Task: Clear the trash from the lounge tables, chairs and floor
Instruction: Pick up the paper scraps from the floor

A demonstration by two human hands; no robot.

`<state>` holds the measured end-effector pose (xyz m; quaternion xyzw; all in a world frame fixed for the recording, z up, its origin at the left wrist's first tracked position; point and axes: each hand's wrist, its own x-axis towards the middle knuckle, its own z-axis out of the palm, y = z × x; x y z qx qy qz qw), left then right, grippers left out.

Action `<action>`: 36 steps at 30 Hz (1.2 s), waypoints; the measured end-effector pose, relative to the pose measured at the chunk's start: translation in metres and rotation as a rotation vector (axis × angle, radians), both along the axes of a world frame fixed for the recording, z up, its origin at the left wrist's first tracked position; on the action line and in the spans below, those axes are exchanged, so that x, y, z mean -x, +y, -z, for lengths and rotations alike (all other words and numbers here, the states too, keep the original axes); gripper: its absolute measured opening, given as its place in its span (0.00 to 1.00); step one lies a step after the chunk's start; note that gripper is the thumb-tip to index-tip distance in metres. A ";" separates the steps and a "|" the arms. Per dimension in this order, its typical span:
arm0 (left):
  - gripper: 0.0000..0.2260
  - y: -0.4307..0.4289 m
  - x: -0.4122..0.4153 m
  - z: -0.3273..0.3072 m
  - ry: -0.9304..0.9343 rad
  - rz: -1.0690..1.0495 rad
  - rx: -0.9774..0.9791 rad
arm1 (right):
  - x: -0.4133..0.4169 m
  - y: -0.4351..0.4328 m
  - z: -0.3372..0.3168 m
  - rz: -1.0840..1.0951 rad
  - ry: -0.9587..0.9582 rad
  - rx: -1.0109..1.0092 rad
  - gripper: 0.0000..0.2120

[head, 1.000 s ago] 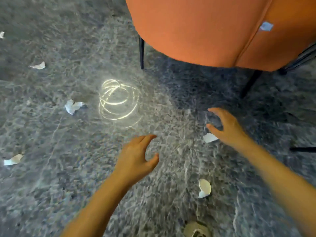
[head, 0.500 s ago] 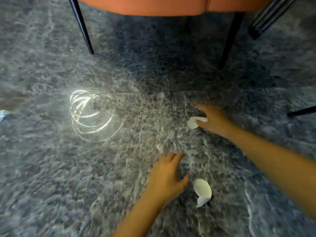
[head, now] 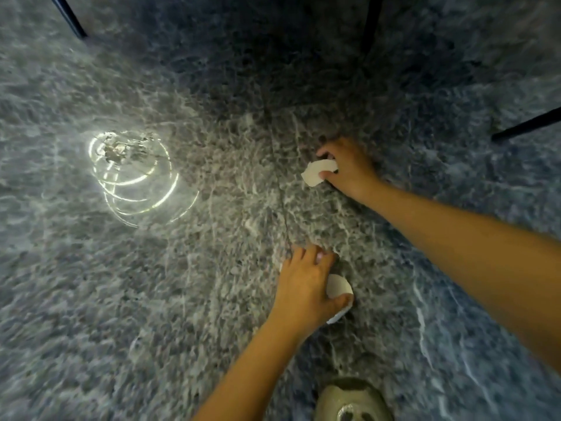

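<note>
Right hand (head: 349, 168): thumb and fingers pinch the far paper scrap (head: 318, 174), low on the floor (head: 182, 299), well beyond the shoe (head: 352, 401). Left hand (head: 305, 288): over the near paper scrap (head: 338, 286), just beyond the shoe, thumb curled onto its edge, fingers bent round it. Chair leg (head: 371, 24) farthest from the shoe.

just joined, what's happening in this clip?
A person is bent over the grey marbled floor collecting white paper scraps, one per hand. The right hand pinches the far scrap between thumb and fingers. The left hand curls round the near scrap, thumb on top of it. Both scraps are at floor level, not yet lifted away. A shoe shows at the bottom edge.
</note>
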<state>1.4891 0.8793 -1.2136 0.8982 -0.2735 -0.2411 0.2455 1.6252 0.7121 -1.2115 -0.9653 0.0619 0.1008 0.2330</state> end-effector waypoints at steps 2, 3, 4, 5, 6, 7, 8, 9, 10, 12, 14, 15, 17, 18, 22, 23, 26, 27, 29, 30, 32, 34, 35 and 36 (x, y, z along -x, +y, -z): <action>0.31 -0.001 0.003 0.000 -0.013 0.056 -0.035 | 0.001 0.001 0.003 0.036 -0.004 -0.022 0.17; 0.30 -0.002 0.003 0.000 -0.019 0.078 -0.045 | 0.001 0.001 0.004 0.053 -0.004 -0.025 0.16; 0.29 -0.002 0.004 -0.001 -0.026 0.094 -0.045 | 0.002 0.002 0.006 0.068 -0.005 -0.030 0.16; 0.28 -0.003 0.005 -0.002 -0.034 0.106 -0.037 | 0.003 0.002 0.007 0.082 -0.006 -0.036 0.15; 0.26 -0.004 0.005 -0.003 -0.041 0.114 -0.030 | 0.004 0.002 0.008 0.095 -0.010 -0.044 0.14; 0.25 -0.003 0.007 -0.003 -0.046 0.119 -0.025 | 0.006 0.003 0.008 0.106 -0.015 -0.053 0.14; 0.24 -0.002 0.008 -0.002 -0.046 0.121 -0.025 | 0.008 0.003 0.009 0.114 -0.023 -0.064 0.13; 0.23 -0.001 0.009 -0.001 -0.041 0.123 -0.026 | 0.009 0.003 0.009 0.122 -0.034 -0.077 0.13; 0.22 -0.001 0.010 0.000 -0.030 0.124 -0.028 | 0.011 0.003 0.009 0.132 -0.046 -0.089 0.13; 0.19 -0.001 0.011 0.000 -0.001 0.109 -0.031 | 0.013 0.003 0.008 0.144 -0.064 -0.105 0.12; 0.13 -0.002 0.011 -0.002 0.050 0.079 -0.029 | 0.013 0.003 0.006 0.161 -0.073 -0.124 0.10; 0.10 -0.002 0.010 -0.003 0.094 0.066 -0.027 | 0.014 0.004 0.005 0.188 -0.074 -0.152 0.09; 0.09 0.000 0.007 -0.005 0.252 -0.025 0.030 | 0.016 0.008 0.000 0.260 -0.066 -0.268 0.06; 0.08 0.003 0.004 -0.006 0.324 -0.114 0.090 | 0.017 0.011 -0.005 0.291 -0.060 -0.346 0.05; 0.01 0.028 -0.025 -0.015 0.357 -0.702 0.329 | 0.020 0.031 -0.032 0.328 -0.093 -0.597 0.06; 0.02 0.035 -0.033 -0.019 0.344 -0.819 0.390 | 0.021 0.038 -0.040 0.321 -0.099 -0.659 0.06; 0.07 0.052 -0.056 -0.033 0.405 -1.046 0.586 | 0.029 0.061 -0.060 0.233 -0.085 -0.806 0.08; 0.08 0.057 -0.061 -0.038 0.445 -1.096 0.644 | 0.033 0.068 -0.064 0.191 -0.077 -0.821 0.09; 0.08 0.063 -0.070 -0.049 0.513 -1.159 0.730 | 0.038 0.080 -0.069 0.121 -0.060 -0.820 0.09; 0.08 0.065 -0.074 -0.053 0.552 -1.188 0.775 | 0.041 0.086 -0.071 0.093 -0.054 -0.810 0.09; 0.07 0.069 -0.078 -0.061 0.633 -1.228 0.888 | 0.043 0.095 -0.071 0.053 -0.060 -0.770 0.09; 0.09 0.074 -0.078 -0.067 0.686 -1.244 0.997 | 0.043 0.103 -0.072 0.043 -0.081 -0.721 0.09; 0.10 0.075 -0.077 -0.070 0.719 -1.253 1.047 | 0.043 0.107 -0.072 0.045 -0.090 -0.704 0.09; 0.11 0.077 -0.077 -0.073 0.760 -1.264 1.093 | 0.042 0.111 -0.072 0.043 -0.099 -0.688 0.09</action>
